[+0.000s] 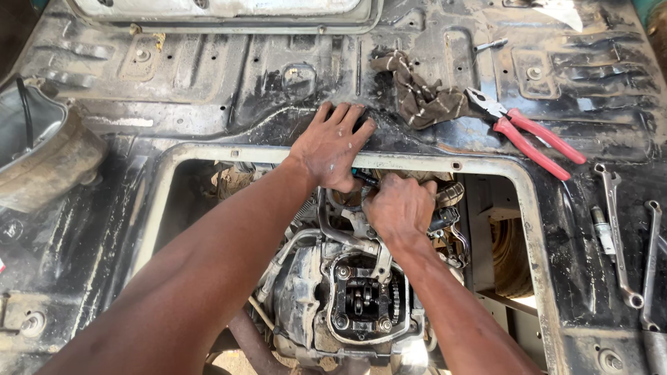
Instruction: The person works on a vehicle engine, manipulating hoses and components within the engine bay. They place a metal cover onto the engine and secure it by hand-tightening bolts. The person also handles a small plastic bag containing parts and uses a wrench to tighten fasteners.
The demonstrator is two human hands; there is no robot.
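From the head camera, both hands work at the far rim of a rectangular opening cut in a grimy black metal floor panel. The left hand lies spread, fingers wide, palm braced on the rim, thumb side dipping toward a small dark part between the hands. The right hand is curled tightly over something just below the rim; what it grips is hidden. Below sits the engine, its cover already off, with rocker gear and chain exposed; hoses remain attached. Room inside the opening is tight near the hands, freer to the right. Red-handled pliers, a rag and spanners lie on the panel, well apart.
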